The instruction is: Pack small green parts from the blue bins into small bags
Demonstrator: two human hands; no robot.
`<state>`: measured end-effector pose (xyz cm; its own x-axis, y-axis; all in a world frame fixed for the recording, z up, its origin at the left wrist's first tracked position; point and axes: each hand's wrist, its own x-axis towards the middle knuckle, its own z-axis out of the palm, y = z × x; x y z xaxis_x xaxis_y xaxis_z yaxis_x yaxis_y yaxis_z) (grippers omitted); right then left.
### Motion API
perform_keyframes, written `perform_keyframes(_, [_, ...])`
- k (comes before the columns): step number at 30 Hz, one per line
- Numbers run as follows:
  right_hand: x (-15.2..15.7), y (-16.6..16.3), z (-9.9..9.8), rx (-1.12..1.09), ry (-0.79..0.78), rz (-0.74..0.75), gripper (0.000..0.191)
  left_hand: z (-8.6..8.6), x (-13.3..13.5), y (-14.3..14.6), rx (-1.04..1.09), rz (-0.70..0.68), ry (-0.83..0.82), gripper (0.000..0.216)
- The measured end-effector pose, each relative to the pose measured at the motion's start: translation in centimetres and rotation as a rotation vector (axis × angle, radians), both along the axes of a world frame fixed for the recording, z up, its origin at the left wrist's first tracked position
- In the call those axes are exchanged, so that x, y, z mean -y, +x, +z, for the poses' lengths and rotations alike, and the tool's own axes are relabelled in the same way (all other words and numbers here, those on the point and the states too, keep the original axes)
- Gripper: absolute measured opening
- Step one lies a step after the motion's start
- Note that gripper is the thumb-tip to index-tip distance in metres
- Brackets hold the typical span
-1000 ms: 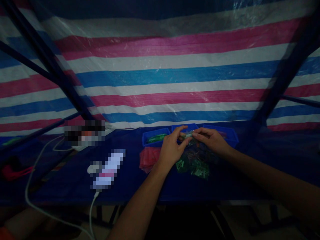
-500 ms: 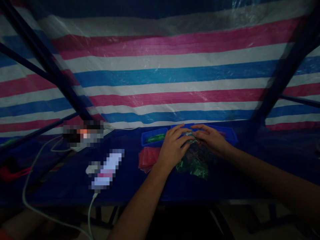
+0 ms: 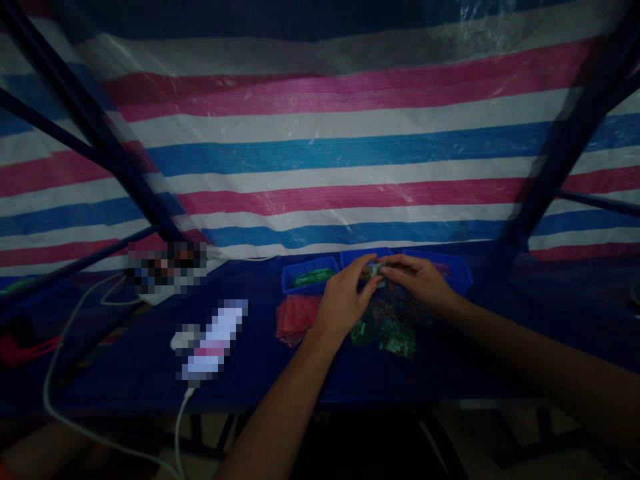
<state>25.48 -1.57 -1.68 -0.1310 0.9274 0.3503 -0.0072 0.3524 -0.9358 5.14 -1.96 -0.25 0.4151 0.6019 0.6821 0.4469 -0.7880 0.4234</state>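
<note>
My left hand [image 3: 344,297] and my right hand [image 3: 419,279] meet over the far part of a dark blue table [image 3: 280,373]. Both pinch a small pale green item [image 3: 376,270] between their fingertips; it is too small and dim to name. Under the hands lies a pile of small clear packets with green contents [image 3: 393,330]. A stack of red packets [image 3: 295,319] lies just left of my left wrist. Behind the hands stand three blue trays; the left tray [image 3: 307,275] holds green pieces.
A striped pink, blue and white tarp [image 3: 325,153] hangs behind the table, crossed by dark frame poles [image 3: 95,127]. A blurred-out device [image 3: 213,340] with a white cable [image 3: 55,400] lies at the left. Another blurred item [image 3: 167,267] sits at the back left.
Half a second ago both hands lay flatter over the pile. They have since risen slightly and their fingertips have closed together on the small item.
</note>
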Motion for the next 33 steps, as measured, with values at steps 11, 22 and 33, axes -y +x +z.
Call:
perform_keyframes(11, [-1.1, 0.4, -0.7, -0.269, -0.285, 0.103, 0.038, 0.5, 0.0, -0.2, -0.176, -0.046, 0.181, 0.024])
perform_keyframes(22, [-0.5, 0.4, -0.3, -0.054, -0.051, -0.111, 0.036, 0.5, 0.1, -0.2, 0.004, 0.067, 0.000, 0.033])
perform_keyframes(33, [-0.8, 0.3, -0.7, -0.070, -0.008, -0.138, 0.037, 0.9, 0.4, -0.1, 0.052, 0.067, 0.028, 0.025])
